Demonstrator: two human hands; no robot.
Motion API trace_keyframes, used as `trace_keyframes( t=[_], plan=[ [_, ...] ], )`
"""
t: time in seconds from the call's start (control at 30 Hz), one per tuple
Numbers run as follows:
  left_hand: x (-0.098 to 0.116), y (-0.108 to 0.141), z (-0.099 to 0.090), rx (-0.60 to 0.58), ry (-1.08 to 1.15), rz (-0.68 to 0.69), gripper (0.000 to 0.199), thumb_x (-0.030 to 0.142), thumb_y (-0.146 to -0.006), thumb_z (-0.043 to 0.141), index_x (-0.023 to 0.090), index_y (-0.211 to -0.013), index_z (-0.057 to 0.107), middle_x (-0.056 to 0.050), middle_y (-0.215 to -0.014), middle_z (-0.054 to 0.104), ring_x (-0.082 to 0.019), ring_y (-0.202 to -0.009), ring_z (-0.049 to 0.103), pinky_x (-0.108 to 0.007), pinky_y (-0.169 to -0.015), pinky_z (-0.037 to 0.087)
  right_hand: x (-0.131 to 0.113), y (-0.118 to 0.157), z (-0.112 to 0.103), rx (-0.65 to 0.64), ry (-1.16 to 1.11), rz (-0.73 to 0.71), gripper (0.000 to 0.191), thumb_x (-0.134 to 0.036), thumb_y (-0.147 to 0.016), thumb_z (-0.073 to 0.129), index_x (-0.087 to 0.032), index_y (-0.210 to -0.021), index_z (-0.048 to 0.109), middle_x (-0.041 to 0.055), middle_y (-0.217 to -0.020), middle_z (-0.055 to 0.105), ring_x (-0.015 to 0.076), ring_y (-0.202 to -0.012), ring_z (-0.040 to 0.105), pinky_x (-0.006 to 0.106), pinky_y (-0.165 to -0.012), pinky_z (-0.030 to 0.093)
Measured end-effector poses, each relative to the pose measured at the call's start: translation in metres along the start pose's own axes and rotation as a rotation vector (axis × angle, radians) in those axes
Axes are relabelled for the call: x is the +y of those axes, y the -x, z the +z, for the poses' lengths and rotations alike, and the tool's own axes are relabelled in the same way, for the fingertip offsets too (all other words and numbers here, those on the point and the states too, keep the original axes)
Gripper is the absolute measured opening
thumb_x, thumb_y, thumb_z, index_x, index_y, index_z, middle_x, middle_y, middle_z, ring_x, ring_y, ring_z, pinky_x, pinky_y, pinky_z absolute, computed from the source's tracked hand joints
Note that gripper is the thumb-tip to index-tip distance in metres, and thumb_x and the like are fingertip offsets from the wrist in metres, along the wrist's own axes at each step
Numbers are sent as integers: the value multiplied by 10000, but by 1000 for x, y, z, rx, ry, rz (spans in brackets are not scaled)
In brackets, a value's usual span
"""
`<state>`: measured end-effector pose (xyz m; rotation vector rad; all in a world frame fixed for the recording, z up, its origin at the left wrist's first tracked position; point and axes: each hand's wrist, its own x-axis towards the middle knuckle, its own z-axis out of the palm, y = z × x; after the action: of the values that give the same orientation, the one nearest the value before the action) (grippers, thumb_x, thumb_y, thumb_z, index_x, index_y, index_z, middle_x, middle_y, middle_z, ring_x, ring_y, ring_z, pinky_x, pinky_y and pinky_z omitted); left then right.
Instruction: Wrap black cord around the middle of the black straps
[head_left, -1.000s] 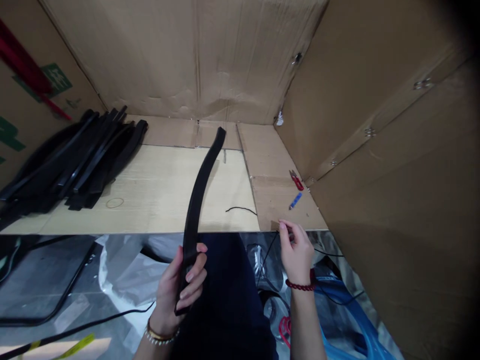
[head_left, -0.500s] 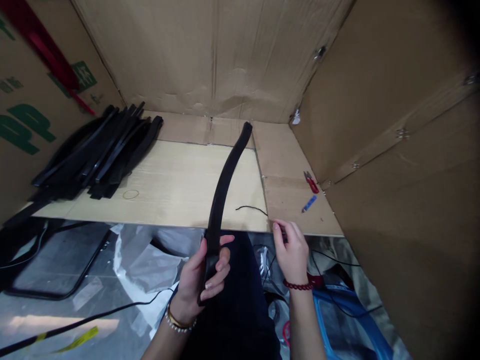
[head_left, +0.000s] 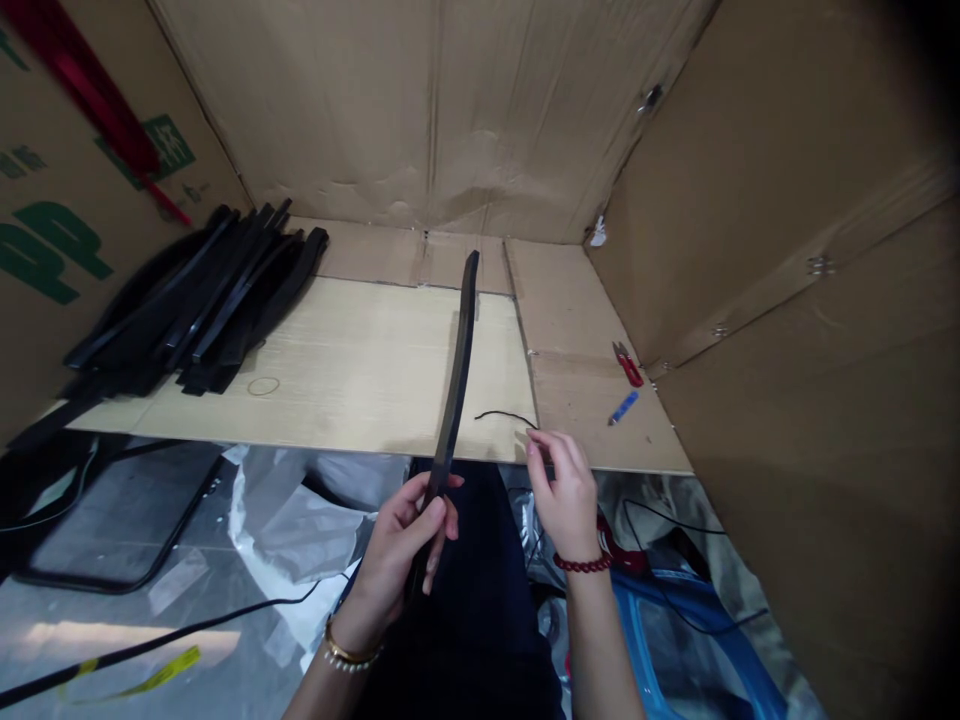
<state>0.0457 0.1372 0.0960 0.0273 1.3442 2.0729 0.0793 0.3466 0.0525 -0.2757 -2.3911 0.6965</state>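
head view | left hand (head_left: pixel 397 560) clenched round long black rubber strip (head_left: pixel 456 400) near lower end, strip rising toward 12 o'clock | looks light, flexible; hold low | right hand (head_left: pixel 570 500) fingers curled at thin black wire (head_left: pixel 504 415), grip unclear

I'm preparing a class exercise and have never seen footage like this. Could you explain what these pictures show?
These pictures come from a camera worn on a person's head, looking forward and down, so the two bare hands are the wearer's own. The left hand holds a long black rubbery strip upright. The fingertips of the right hand are at the end of a thin black wire. A pale wooden board carries a pile of similar black strips. Small red-handled snips lie on brown cardboard to the right.
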Motion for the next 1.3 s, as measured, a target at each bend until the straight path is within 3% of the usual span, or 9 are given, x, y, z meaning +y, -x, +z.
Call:
trace_keyframes(
  t=[0.23, 0.4, 0.6, 0.7, 0.77, 0.9, 1.13, 1.3],
  plan=[
    [-7, 3, -6, 64, -194, 0, 438, 509, -766, 727, 161, -994, 590, 39, -641, 596, -30, -360, 381, -137, -300, 328, 19, -13, 1, 11, 203, -51, 255, -296, -986, 460, -150, -1070, 651, 122, -1003, 620, 257, -958, 568, 399, -860, 483],
    [-11, 1, -10, 35, -255, 56, 358, 463, -786, 724, 164, -930, 593, 1, -684, 644, -88, -581, 560, -149, -476, 437, 30, -24, 3, -57, 269, -73, 292, -348, -963, 508, -145, -1074, 686, 140, -1045, 593, 280, -977, 554, 429, -868, 485],
    [-16, -8, -16, 98, -242, 169, 439, 569, -736, 718, 172, -843, 563, 61, -556, 535, -45, -424, 386, -160, -379, 292, 37, -27, 11, -88, 308, -74, 261, -345, -938, 557, -151, -1030, 707, 144, -1064, 597, 289, -964, 550, 435, -853, 481],
    [-11, -13, -18, 157, -290, 165, 405, 530, -763, 709, 171, -852, 543, 26, -627, 613, -62, -457, 474, -178, -428, 383, 38, -26, 12, -87, 256, -53, 218, -314, -937, 561, -162, -990, 708, 137, -1061, 609, 286, -964, 542, 435, -864, 463],
    [-7, -15, -18, 167, -312, 176, 388, 466, -782, 716, 176, -965, 535, -9, -727, 681, -88, -519, 557, -212, -513, 469, 37, -27, 12, -90, 210, -35, 194, -299, -939, 557, -175, -954, 705, 125, -1048, 621, 280, -958, 539, 431, -870, 451],
    [1, -18, -16, 45, -280, 168, 544, 402, -807, 714, 217, -1219, 410, -28, -817, 724, -105, -522, 579, -242, -532, 493, 35, -28, 13, -98, 134, -4, 191, -293, -952, 528, -191, -903, 681, 100, -1016, 644, 265, -950, 535, 420, -874, 438],
    [2, -27, -8, -156, -214, 61, 426, 380, -825, 712, 211, -1105, 439, -64, -892, 738, -95, -518, 588, -239, -533, 485, 41, -35, 5, -130, -119, 96, 181, -333, -940, 543, -209, -871, 656, 79, -989, 655, 247, -981, 558, 422, -898, 447],
    [-3, -37, 2, -130, -212, 24, 361, 310, -813, 736, 206, -1018, 458, -66, -1016, 709, -84, -577, 597, -252, -589, 506, 39, -32, -2, -167, -348, 190, 191, -368, -939, 545, -208, -878, 632, 58, -935, 669, 220, -932, 605, 383, -861, 478]
  ],
)
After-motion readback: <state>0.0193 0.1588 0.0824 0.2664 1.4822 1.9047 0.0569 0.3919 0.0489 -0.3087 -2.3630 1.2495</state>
